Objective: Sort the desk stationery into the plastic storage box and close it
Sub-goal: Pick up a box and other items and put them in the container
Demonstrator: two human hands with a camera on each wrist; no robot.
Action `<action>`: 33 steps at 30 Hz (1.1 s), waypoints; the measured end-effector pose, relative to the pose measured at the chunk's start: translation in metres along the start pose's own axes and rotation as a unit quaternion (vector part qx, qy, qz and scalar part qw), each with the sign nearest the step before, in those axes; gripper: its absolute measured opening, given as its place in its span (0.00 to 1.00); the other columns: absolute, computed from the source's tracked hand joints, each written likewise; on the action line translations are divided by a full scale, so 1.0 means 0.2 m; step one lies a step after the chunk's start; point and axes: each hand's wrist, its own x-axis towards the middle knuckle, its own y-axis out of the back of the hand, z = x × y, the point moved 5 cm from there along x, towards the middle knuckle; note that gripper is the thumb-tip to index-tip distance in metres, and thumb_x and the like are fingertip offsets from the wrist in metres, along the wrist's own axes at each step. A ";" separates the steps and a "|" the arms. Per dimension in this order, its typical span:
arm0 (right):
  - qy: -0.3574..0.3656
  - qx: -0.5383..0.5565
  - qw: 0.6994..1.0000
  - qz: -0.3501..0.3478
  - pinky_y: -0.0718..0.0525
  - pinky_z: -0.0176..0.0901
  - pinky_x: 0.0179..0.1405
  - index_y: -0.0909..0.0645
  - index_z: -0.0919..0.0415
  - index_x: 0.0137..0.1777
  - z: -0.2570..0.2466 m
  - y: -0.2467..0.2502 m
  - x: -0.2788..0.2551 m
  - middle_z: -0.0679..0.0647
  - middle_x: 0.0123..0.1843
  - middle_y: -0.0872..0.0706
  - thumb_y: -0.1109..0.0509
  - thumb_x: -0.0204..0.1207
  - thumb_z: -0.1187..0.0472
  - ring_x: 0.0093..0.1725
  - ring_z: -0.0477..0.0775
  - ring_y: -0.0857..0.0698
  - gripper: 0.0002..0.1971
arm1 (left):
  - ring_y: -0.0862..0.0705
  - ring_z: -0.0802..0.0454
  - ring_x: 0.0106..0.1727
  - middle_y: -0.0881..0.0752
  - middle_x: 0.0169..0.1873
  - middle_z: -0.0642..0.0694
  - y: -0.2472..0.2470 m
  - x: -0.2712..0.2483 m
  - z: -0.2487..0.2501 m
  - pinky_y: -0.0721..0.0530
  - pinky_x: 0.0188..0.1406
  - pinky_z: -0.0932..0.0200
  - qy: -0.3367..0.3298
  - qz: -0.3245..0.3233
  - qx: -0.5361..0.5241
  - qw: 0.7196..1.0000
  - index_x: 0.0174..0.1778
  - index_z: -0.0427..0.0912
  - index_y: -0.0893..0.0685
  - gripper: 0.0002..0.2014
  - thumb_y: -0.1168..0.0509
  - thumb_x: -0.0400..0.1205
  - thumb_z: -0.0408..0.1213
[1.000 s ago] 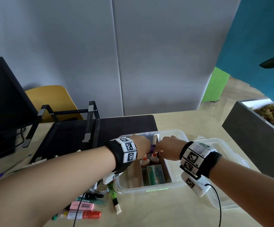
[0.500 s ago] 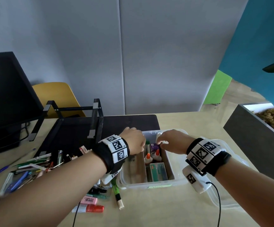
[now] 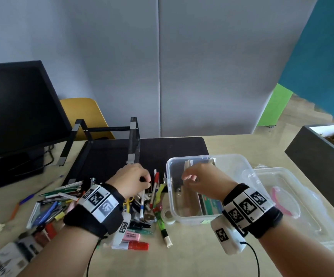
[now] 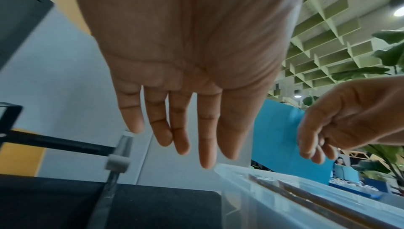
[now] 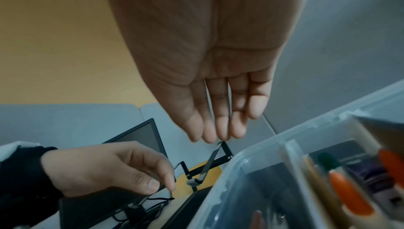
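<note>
The clear plastic storage box (image 3: 169,198) stands open on the desk, with cardboard dividers, a green pack and orange-capped glue bottles (image 5: 347,196) inside. Its clear lid (image 3: 302,208) lies flat to the right. A heap of pens, markers and highlighters (image 3: 142,208) is spread left of the box. My left hand (image 3: 146,181) hovers over that heap, just outside the box's left wall, empty, its fingers (image 4: 205,146) extended. My right hand (image 3: 188,178) hangs over the box's rear part with straight fingers (image 5: 220,129) and holds nothing.
A black monitor (image 3: 16,108) stands at the far left. A black laptop stand (image 3: 132,136) sits on a dark desk mat (image 3: 172,148) behind the heap. A grey planter (image 3: 314,154) lines the right edge. A tape roll (image 3: 168,214) lies by the box's front corner.
Both hands have come up out of the box. The left one has swung left over the pen heap; the right one has lifted and stays above the box.
</note>
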 end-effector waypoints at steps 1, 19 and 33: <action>0.004 0.009 1.000 0.003 0.17 0.47 0.55 0.13 0.55 0.53 -0.04 -0.02 0.00 0.51 0.52 0.11 0.37 0.77 0.61 0.52 0.52 0.14 0.12 | 0.22 0.55 0.59 0.21 0.54 0.54 0.00 -0.03 -0.05 0.23 0.63 0.54 0.007 -0.006 -0.003 1.000 0.46 0.55 0.16 0.05 0.37 0.82 0.44; -0.035 0.052 0.990 -0.127 0.26 0.32 0.51 0.19 0.51 0.61 -0.44 -0.75 0.00 0.48 0.63 0.17 0.36 0.79 0.58 0.58 0.46 0.20 0.13 | 0.21 0.59 0.58 0.22 0.50 0.57 -0.33 -0.52 -0.63 0.31 0.54 0.67 0.080 -0.075 -0.062 0.992 0.39 0.57 0.21 0.05 0.34 0.80 0.41; -0.015 -0.021 0.995 -0.094 0.29 0.41 0.68 0.29 0.49 0.72 -0.59 -1.08 0.07 0.47 0.69 0.27 0.34 0.75 0.53 0.70 0.51 0.30 0.24 | 0.24 0.49 0.62 0.24 0.65 0.47 -0.42 -0.72 -0.96 0.25 0.57 0.58 0.179 0.061 -0.007 0.982 0.57 0.47 0.21 0.19 0.30 0.75 0.51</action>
